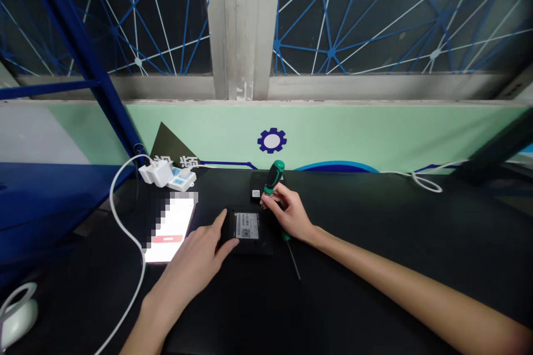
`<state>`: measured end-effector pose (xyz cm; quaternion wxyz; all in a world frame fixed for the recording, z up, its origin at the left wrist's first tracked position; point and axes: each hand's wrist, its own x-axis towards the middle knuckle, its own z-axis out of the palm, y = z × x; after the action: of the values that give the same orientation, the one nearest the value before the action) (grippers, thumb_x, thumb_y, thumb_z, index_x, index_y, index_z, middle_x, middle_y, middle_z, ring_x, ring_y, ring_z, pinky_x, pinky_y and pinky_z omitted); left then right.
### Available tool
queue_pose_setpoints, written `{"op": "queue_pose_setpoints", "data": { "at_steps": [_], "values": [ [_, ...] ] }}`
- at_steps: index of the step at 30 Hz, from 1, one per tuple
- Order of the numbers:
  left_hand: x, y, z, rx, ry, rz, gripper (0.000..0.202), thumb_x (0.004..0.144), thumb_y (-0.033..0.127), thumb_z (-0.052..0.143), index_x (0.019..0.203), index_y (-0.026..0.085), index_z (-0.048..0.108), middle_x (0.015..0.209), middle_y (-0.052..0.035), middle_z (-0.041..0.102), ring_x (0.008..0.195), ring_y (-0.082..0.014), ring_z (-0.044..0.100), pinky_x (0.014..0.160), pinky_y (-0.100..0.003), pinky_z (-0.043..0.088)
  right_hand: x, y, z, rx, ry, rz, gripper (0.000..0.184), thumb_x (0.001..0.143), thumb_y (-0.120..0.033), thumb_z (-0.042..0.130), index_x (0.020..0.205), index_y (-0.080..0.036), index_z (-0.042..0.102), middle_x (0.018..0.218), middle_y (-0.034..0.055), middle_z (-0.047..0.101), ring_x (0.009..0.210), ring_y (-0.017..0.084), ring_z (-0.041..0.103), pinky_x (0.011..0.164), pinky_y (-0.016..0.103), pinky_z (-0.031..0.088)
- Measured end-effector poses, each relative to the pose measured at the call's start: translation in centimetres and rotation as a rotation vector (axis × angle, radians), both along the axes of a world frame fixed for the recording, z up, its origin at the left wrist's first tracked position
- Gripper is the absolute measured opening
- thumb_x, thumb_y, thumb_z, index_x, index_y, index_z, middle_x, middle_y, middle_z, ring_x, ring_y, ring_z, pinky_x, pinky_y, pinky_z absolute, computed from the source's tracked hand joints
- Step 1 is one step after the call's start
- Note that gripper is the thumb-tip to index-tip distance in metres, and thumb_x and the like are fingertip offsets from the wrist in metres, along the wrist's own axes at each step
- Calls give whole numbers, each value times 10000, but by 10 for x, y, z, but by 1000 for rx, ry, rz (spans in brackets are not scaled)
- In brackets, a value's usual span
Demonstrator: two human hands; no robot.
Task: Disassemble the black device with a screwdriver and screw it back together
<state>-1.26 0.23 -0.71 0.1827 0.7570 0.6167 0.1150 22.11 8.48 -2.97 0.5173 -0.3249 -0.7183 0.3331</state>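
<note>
A flat black device [265, 244] with a white printed label [247, 226] lies on the black table. My left hand [200, 252] touches its left side, index finger and thumb stretched apart, the other fingers partly hidden. In my right hand [291, 213] is a green-and-black screwdriver [273, 176], pinched low on its handle and held nearly upright, with its tip by the device's upper right corner. Whether the tip touches the device I cannot tell. Below my right hand lies a second screwdriver [293, 258], its green handle partly hidden and its shaft pointing towards me.
Behind my right hand sits another black box [256, 186] with a small white label. At left are a lit phone or tablet screen [169, 238], a power strip [183, 179] with a white plug [157, 173], and a white cable [141, 266]. A green wall panel [333, 133] borders the table's back.
</note>
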Motion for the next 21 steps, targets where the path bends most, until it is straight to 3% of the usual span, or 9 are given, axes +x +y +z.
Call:
{"op": "queue_pose_setpoints", "data": {
  "at_steps": [13, 21],
  "values": [
    [0, -1, 2, -46, -3, 6, 748, 955, 635, 347, 1573, 228, 231, 930, -72, 649, 910, -284, 643, 700, -326, 458, -1, 3, -5, -28, 19, -2, 234, 890, -402, 673, 808, -217, 555, 704, 3, 645, 650, 170, 639, 614, 276, 518],
    [2, -2, 4, -36, 2, 16, 726, 951, 635, 356, 1557, 241, 286, 925, -71, 663, 879, -282, 655, 673, -326, 464, -1, 6, -7, -55, 44, -19, 287, 846, -424, 720, 782, -216, 532, 682, -5, 636, 633, 170, 638, 613, 284, 534]
  ]
}}
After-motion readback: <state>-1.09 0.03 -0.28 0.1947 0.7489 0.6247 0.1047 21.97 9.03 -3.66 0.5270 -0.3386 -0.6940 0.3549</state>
